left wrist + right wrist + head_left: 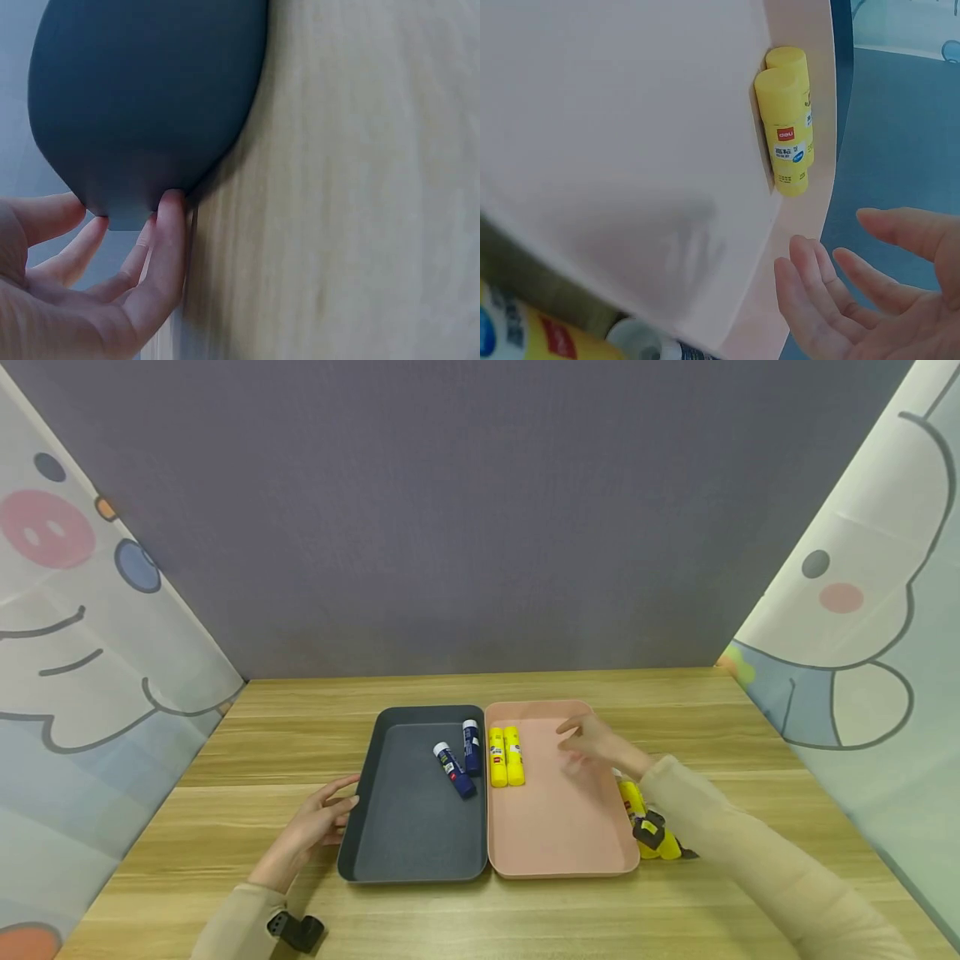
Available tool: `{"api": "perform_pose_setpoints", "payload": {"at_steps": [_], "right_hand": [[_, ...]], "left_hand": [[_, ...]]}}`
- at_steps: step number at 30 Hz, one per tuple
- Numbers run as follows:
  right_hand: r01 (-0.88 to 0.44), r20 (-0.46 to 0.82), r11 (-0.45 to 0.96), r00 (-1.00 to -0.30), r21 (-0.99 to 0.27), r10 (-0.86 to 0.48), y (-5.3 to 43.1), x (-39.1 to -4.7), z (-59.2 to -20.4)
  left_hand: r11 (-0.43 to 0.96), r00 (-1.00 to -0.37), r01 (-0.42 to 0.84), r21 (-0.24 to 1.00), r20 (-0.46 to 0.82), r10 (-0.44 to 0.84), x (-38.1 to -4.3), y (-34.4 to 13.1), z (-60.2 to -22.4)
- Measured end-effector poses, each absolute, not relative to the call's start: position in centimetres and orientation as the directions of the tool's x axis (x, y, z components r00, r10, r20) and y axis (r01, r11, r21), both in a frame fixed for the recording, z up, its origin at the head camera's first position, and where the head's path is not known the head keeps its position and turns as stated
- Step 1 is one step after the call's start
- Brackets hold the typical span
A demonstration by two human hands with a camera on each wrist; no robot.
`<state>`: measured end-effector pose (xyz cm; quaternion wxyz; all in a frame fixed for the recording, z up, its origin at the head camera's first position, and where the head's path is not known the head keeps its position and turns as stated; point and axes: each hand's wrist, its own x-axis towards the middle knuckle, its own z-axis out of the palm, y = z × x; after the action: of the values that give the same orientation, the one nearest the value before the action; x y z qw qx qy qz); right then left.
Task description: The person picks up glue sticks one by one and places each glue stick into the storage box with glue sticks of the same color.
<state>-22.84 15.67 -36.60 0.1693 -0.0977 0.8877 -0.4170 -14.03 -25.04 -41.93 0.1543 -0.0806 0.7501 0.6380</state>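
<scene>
My right hand (592, 743) hovers over the pink tray (562, 843) with loosely spread fingers and nothing in them. Two yellow glue sticks (498, 758) lie side by side along that tray's left wall; in the right wrist view the yellow glue sticks (784, 135) sit beyond the fingertips. Left of it stands a dark grey tray (412, 852), holding two navy glue sticks (454, 771) with white caps, one slanted and one nearly straight. My left hand (315, 818) rests its fingertips against the outer left wall of the grey tray, as the left wrist view also shows.
More yellow glue sticks (632, 798) lie on the wooden table (420, 918) right of the pink tray, partly hidden by the right sleeve and wrist camera. Beside them is a white-capped dark stick (634, 337). A grey panel (480, 527) rises behind the table.
</scene>
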Motion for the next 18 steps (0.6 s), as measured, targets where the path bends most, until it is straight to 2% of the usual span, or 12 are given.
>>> {"api": "perform_pose_setpoints", "payload": {"at_steps": [8,18], "right_hand": [[-0.082,-0.167,0.634,-0.931,-0.769,-0.324,16.6,-21.7,-36.2],[-0.052,-0.19,0.631,-0.932,-0.774,-0.309,18.1,-20.4,-35.4]], "left_hand": [[0.169,-0.94,-0.317,0.933,-0.333,0.079,-14.0,-25.0,-41.8],[0.162,-0.941,-0.312,0.936,-0.328,0.085,-14.0,-25.0,-41.9]]}}
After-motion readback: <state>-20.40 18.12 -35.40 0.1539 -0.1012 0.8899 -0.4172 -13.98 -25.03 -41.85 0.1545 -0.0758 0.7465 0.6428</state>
